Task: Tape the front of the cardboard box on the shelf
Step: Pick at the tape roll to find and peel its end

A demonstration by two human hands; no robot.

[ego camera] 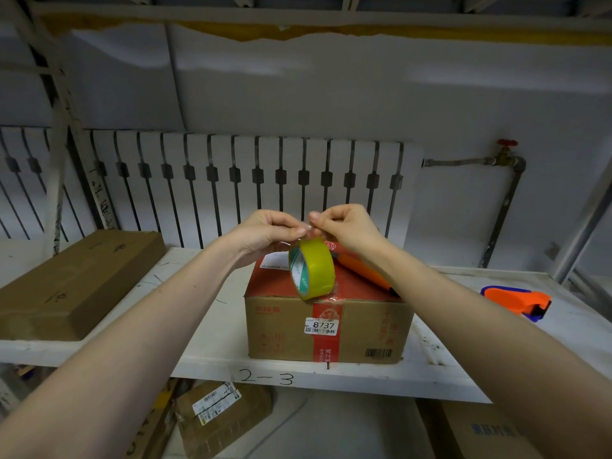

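In the head view, both hands are raised above the cardboard box [326, 321], which sits on the white shelf [212, 352] below and a little nearer than the fingers. The left hand [268, 231] and right hand [344, 226] meet tip to tip, each pinching the free end of clear tape between thumb and forefinger [299, 230]; the yellow tape roll [311, 271] hangs just beneath the fingers by that short strip.

As a judgement, the task is at its start: the tape end is only being peeled or gripped, no new strip lies on the box front, and pulling out a length, sticking it down and cutting it all remain. The box front already carries a red band and a white label.

The roll hangs on edge, its open core facing left and toward the viewer, its axis roughly level and slanted. The box lies with its long axis left to right, front face toward the viewer. An orange cutter [364, 271] rests on the box top below the right fingers, and a tape dispenser [516, 301] lies well to the right.
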